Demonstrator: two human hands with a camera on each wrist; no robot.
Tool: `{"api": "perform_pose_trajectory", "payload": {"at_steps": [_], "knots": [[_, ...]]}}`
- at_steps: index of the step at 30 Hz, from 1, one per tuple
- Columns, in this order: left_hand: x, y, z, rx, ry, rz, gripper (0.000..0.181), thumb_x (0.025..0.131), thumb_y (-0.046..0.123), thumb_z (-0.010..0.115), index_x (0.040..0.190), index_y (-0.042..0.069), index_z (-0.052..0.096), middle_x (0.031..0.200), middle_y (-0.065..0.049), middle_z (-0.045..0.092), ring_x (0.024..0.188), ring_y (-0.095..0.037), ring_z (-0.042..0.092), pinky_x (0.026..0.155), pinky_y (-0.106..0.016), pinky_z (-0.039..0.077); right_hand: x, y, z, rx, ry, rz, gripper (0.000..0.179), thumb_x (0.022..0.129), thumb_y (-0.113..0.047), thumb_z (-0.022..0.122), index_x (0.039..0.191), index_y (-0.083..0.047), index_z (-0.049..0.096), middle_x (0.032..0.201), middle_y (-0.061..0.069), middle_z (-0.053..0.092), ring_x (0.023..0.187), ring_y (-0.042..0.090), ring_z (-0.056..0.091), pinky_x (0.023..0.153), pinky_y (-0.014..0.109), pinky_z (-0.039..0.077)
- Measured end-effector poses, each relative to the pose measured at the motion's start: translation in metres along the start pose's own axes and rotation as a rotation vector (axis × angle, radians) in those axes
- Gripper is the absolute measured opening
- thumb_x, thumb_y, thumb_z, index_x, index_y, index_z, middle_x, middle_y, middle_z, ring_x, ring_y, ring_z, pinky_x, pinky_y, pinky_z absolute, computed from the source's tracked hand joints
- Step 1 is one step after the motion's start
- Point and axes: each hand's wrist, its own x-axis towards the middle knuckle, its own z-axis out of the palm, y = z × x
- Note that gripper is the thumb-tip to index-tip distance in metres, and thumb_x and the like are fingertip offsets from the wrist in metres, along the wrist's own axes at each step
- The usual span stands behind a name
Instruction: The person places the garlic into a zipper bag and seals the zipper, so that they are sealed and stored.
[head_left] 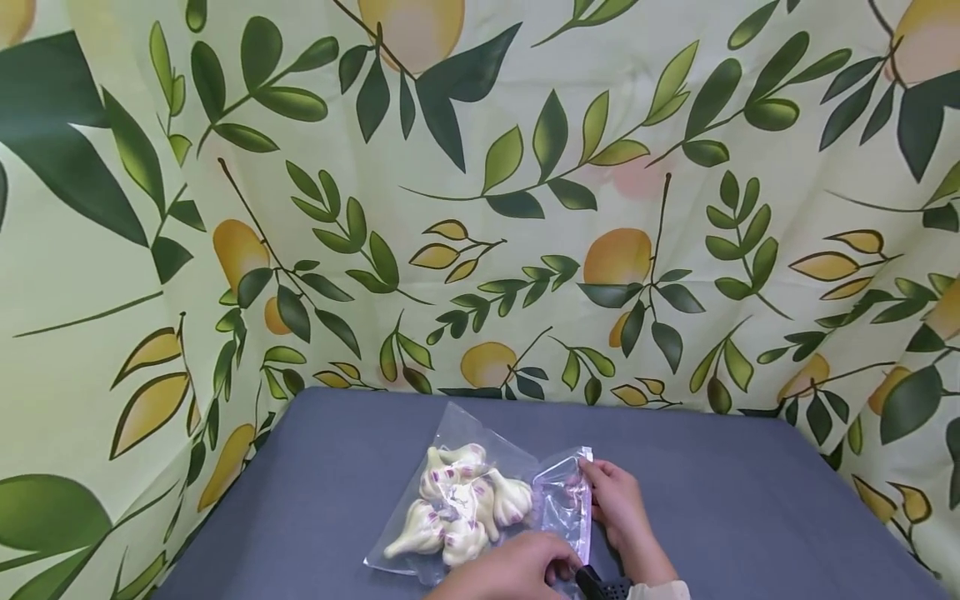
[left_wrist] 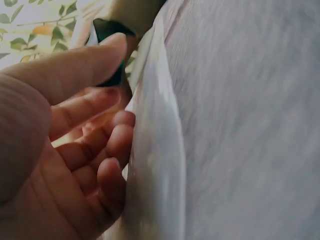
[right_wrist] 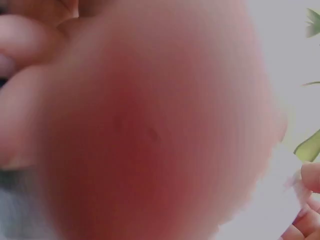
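Note:
A clear plastic bag with several white and purple garlic bulbs inside lies on the grey table. Its mouth, edged by a pale strip, points right. My right hand pinches the far end of that strip. Close to the strip's near end is my left hand, fingers bent. In the left wrist view its thumb stands apart from the curled fingers, whose tips lie against or beside the plastic edge. A blurred patch of skin covers most of the right wrist view; fingertips at its right edge hold white plastic.
The grey tabletop extends around the bag. A cloth with fruit and leaf print hangs behind and along the sides. A black device sits at the right wrist, near the left fingers.

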Motion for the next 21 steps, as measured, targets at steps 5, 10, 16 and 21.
{"api": "perform_pose_trajectory", "payload": {"at_steps": [5,10,16,21], "knots": [[-0.002,-0.001,-0.011,-0.082,-0.034,0.019,0.024,0.087,0.021,0.072,0.110,0.014,0.068,0.081,0.016,0.062,0.071,0.013,0.051,0.067,-0.007,0.045,-0.001,0.006,0.003,0.018,-0.013,-0.050,0.031,0.096,-0.020,0.059,0.115,0.005,0.060,0.073,-0.001,0.063,0.062,0.011,0.062,0.053,0.028,0.054],[0.007,0.006,-0.037,-0.106,0.001,-0.022,0.029,0.089,0.026,0.072,0.113,0.011,0.066,0.086,0.014,0.066,0.077,0.010,0.057,0.071,-0.010,0.047,0.000,0.007,0.007,0.058,-0.038,-0.082,0.029,0.097,-0.018,0.059,0.115,0.005,0.061,0.073,-0.001,0.064,0.061,0.010,0.062,0.053,0.026,0.054],[0.047,0.008,-0.064,-0.248,0.291,-0.156,0.033,0.091,0.033,0.067,0.118,0.013,0.066,0.105,0.002,0.067,0.095,-0.011,0.062,0.080,-0.026,0.051,0.003,0.005,0.004,0.063,-0.026,-0.122,0.029,0.095,-0.020,0.063,0.113,0.003,0.063,0.073,-0.002,0.063,0.060,0.009,0.060,0.053,0.024,0.052],[0.078,-0.003,-0.059,-0.290,0.464,-0.270,0.038,0.093,0.035,0.064,0.126,0.015,0.062,0.126,-0.006,0.061,0.117,-0.028,0.057,0.095,-0.044,0.048,0.004,0.008,0.002,0.066,-0.033,-0.130,0.027,0.096,-0.019,0.061,0.112,0.002,0.063,0.076,0.001,0.064,0.062,0.011,0.061,0.054,0.026,0.054]]}}
